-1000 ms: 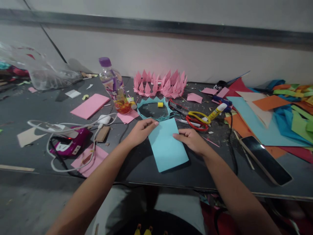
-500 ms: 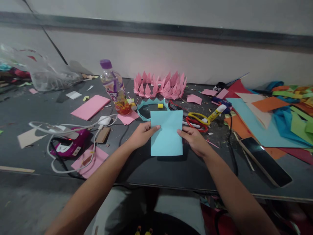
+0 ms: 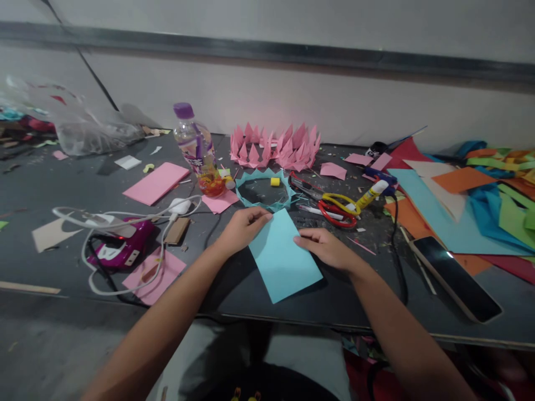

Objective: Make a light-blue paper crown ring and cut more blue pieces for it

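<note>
A light blue sheet of paper (image 3: 286, 259) lies slanted between my two hands, low over the dark table near its front edge. My left hand (image 3: 244, 228) pinches its upper left part, thumb on top and the fingers partly hidden underneath. On the right side, my right hand (image 3: 321, 245) grips the edge between thumb and fingers. Just behind the paper sits a light blue zigzag paper ring (image 3: 244, 192) with a small yellow cap (image 3: 275, 182) inside it. Scissors with red and yellow handles (image 3: 338, 211) rest to the right of the ring, beside a glue stick (image 3: 371, 195).
Pink pointed paper crowns (image 3: 273, 147) stand at the back. A purple-capped bottle (image 3: 198, 156), a purple power strip (image 3: 121, 242) with white cables and pink paper (image 3: 156, 184) are on the left. A phone (image 3: 455, 278) and coloured sheets (image 3: 443, 217) lie on the right of the table.
The light blue paper has turned from upright to slanted and come down toward me, its lower end swinging right. The zigzag ring and scissors behind it show more fully.
</note>
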The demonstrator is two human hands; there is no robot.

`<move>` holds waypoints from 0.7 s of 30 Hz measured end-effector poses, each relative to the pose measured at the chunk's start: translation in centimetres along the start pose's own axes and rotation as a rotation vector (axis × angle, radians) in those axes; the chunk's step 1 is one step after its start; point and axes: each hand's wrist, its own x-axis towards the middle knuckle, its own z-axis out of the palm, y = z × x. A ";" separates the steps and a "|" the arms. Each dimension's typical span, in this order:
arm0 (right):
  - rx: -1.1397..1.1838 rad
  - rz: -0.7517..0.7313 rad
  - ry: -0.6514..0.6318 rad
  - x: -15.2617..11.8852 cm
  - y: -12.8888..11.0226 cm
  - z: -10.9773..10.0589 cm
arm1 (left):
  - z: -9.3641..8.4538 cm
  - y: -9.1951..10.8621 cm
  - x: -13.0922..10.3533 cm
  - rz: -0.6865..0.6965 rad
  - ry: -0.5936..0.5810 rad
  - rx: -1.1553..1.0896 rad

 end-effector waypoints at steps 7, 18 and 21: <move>-0.225 -0.168 0.141 0.1 -0.3 0.7 | 1.6 1.0 -0.7 -0.001 -0.285 -0.147; -0.345 -0.169 0.383 0.0 -0.4 -0.1 | 0.3 0.2 0.3 -0.067 -0.282 -0.180; -0.315 -0.160 0.455 -0.1 -0.5 -0.5 | -0.4 0.2 0.4 -0.086 -0.291 -0.192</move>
